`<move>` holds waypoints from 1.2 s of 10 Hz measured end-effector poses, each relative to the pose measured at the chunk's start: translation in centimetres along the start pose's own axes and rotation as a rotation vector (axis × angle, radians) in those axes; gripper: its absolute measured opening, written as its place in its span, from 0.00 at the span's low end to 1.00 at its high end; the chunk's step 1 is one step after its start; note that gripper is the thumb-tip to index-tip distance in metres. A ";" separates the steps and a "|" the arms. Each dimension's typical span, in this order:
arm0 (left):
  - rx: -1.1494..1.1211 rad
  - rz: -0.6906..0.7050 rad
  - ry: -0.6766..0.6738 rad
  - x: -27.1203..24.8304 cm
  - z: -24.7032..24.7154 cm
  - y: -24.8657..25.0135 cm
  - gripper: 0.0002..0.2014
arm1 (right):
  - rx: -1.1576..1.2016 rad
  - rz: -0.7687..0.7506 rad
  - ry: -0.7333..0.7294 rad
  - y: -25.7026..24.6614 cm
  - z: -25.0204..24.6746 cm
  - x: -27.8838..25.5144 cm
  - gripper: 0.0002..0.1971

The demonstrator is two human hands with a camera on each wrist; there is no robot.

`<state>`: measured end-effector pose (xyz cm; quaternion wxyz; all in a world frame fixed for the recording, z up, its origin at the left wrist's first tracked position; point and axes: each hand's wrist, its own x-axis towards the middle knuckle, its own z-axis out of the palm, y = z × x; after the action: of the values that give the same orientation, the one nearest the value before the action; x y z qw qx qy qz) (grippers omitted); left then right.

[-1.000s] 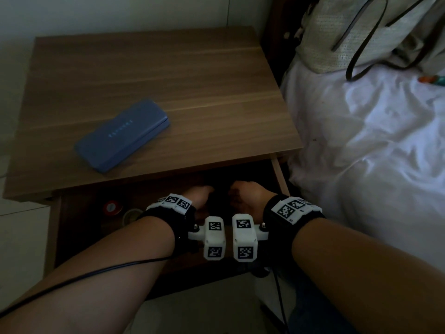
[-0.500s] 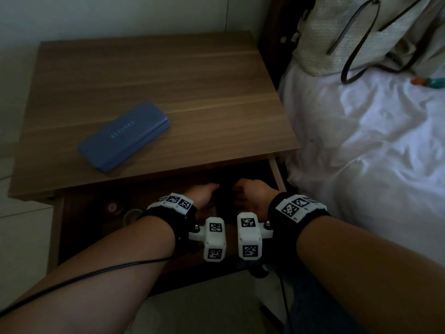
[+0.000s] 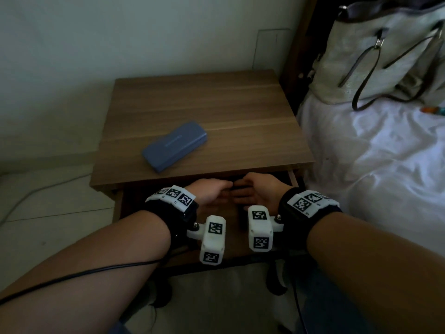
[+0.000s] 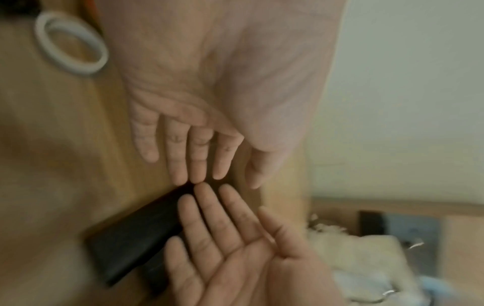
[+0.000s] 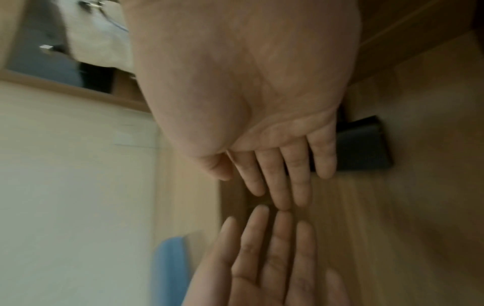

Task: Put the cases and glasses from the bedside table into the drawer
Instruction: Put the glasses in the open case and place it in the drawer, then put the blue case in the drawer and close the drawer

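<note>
Both hands are hanging over the open drawer (image 3: pixel 292 177), palms facing each other, fingers straight and released, holding nothing. The left hand (image 3: pixel 210 192) is sitting just left of the right hand (image 3: pixel 255 189), their fingertips almost meeting; whether they are touching cannot be told. In the left wrist view the left hand (image 4: pixel 209 103) is reaching down from above and the right hand (image 4: pixel 235 244) up from below; the right wrist view is showing the right hand (image 5: pixel 248 82) above and the left hand (image 5: pixel 267 258) below.

A black case (image 4: pixel 131 238) is lying on the drawer floor beneath the right hand's fingers, also showing in the right wrist view (image 5: pixel 364 145). A white ring (image 4: pixel 70 43) is lying in the drawer farther left.

A blue case (image 3: pixel 174 145) is lying slantwise on the tabletop (image 3: pixel 216 104), near its front edge, left of centre. A bag (image 3: pixel 385 51) is sitting on the bed (image 3: pixel 373 165) to the right.
</note>
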<state>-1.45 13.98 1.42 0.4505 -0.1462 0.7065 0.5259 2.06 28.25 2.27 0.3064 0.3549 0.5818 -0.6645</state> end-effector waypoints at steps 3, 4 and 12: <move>-0.102 0.196 0.131 -5.2 -4.8 3.0 0.15 | 0.082 -0.193 -0.046 -3.6 3.9 -3.1 0.21; -0.147 0.326 0.255 -5.9 -6.5 3.8 0.05 | 0.110 -0.237 -0.029 -4.5 5.1 -3.2 0.19; 0.487 0.205 0.650 -0.7 -12.7 1.7 0.45 | 0.096 -0.339 0.090 -7.6 7.5 1.6 0.16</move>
<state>-8.34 3.39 3.52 0.1708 -0.1228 0.9265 0.3119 -5.94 21.86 5.75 0.1463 0.2953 0.6141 -0.7172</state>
